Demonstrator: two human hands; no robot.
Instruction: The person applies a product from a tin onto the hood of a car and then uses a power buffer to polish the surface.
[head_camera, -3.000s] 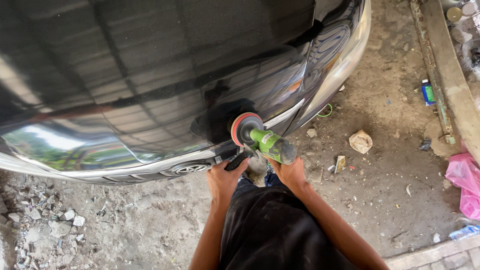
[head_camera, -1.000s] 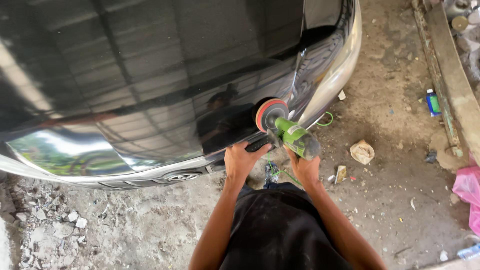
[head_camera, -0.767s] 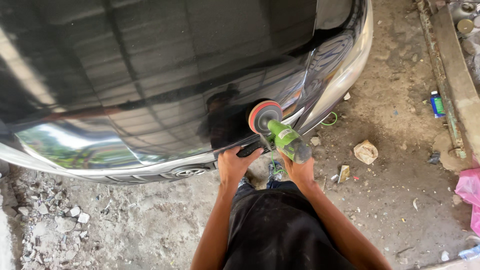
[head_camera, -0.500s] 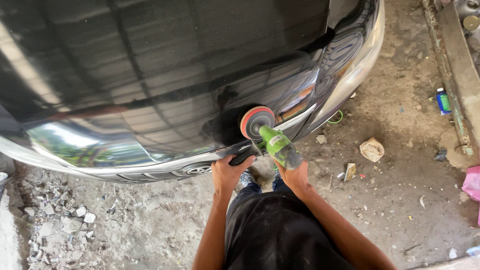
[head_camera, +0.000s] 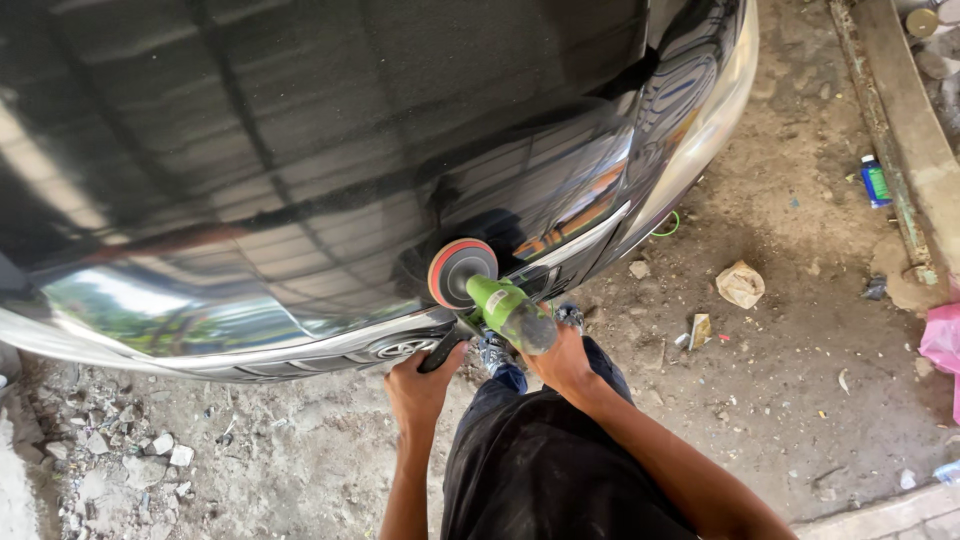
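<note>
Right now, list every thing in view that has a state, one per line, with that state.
Green handheld polisher: gripped in both hands, tilted toward the car.
Round red-edged polishing pad: pressed against the glossy black car hood.
Left hand: closed on the polisher's black side handle.
Right hand: closed on the polisher's rear body.
Crumpled paper bag: lying on the dirt ground.
Small blue bottle: lying on its side.

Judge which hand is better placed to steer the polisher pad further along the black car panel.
Probably the left hand: it grips the black side handle right beside the pad, giving leverage at the head. The right hand holds the rear of the green polisher, farther from the car hood.
</note>
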